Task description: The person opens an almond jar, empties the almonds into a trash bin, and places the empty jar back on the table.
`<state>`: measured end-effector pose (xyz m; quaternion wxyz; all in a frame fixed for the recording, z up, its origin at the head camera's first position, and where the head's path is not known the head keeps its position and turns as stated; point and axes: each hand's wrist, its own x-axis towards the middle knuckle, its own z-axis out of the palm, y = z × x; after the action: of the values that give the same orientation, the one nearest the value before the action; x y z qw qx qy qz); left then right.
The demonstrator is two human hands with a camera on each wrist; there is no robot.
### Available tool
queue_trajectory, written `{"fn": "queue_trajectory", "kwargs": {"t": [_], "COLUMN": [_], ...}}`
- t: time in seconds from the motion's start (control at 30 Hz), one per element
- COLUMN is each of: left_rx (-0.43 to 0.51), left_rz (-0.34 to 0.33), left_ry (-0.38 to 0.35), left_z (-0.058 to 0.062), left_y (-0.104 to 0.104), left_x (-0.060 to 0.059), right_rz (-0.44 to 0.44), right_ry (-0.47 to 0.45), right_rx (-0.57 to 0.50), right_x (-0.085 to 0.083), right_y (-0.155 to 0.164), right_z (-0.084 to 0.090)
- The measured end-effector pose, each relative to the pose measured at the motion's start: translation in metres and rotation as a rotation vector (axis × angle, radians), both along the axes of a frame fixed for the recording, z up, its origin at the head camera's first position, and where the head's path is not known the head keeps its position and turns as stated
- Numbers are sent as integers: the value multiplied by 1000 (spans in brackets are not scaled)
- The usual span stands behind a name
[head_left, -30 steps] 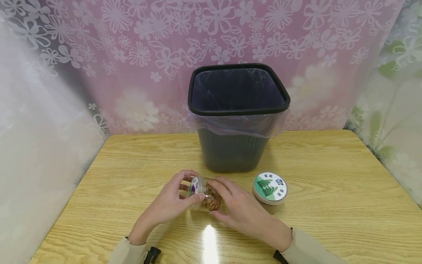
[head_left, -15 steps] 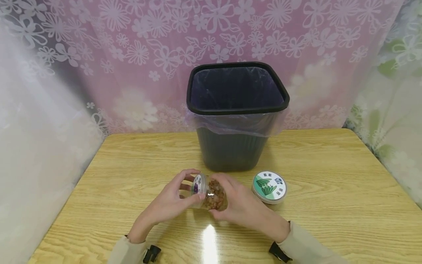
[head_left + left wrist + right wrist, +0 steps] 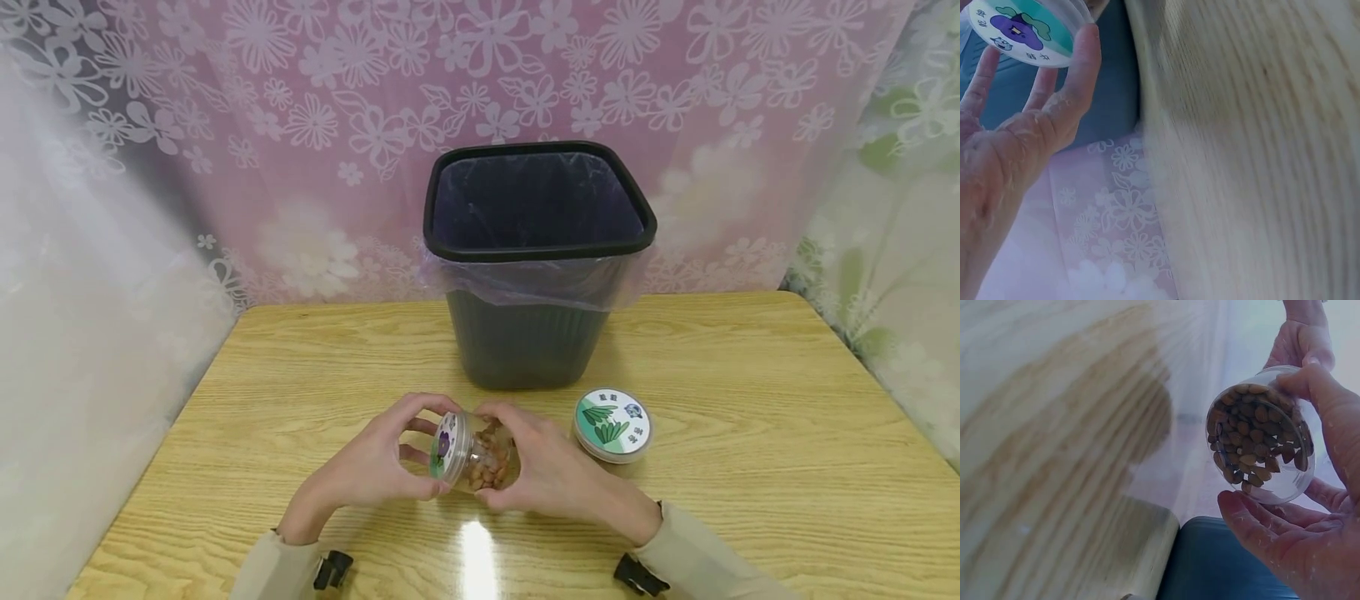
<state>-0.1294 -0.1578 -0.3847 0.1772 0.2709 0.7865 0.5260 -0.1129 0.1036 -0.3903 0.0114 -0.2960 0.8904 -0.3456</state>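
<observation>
A clear jar (image 3: 489, 467) of almond-like brown nuts lies tilted on its side between the hands, just above or on the table; I cannot tell which. Its lid (image 3: 446, 446) bears a white and green label with a purple vegetable and points left. My left hand (image 3: 367, 467) holds the lid end, thumb below and fingers round the far side. The jar's base end is gripped by my right hand (image 3: 558, 471). Through the base, the right wrist view shows the nuts (image 3: 1250, 434). In the left wrist view, fingers sit at the edge of the lid (image 3: 1019, 31).
A second jar (image 3: 613, 425), with a green and white lid, stands upright right of the right hand. Behind the hands, a dark bin (image 3: 528, 342) with a thin liner stands on the wooden table (image 3: 322, 358). A pink flowered curtain (image 3: 315, 167) hangs at the back.
The jar has turned so its lid faces more toward me and lower left. My left hand has shifted with it, its thumb now lower on the lid; my right hand has regripped round the base.
</observation>
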Motion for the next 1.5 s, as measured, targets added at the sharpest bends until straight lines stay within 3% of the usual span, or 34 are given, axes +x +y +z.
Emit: {"fn": "queue_trajectory", "kwargs": {"t": [0.7,1.5], "left_rx": [-73,-89], "left_rz": [86,65], "left_ry": [-5,25], "left_z": [-7,-9], "left_y": [3,2], "left_x": [-3,-6], "right_rz": [14,26], "right_ry": [-36,-8], "right_rx": [9,9], "right_x": [-10,-10], "right_y": [-3,-5], "right_z": [-11,-11]}}
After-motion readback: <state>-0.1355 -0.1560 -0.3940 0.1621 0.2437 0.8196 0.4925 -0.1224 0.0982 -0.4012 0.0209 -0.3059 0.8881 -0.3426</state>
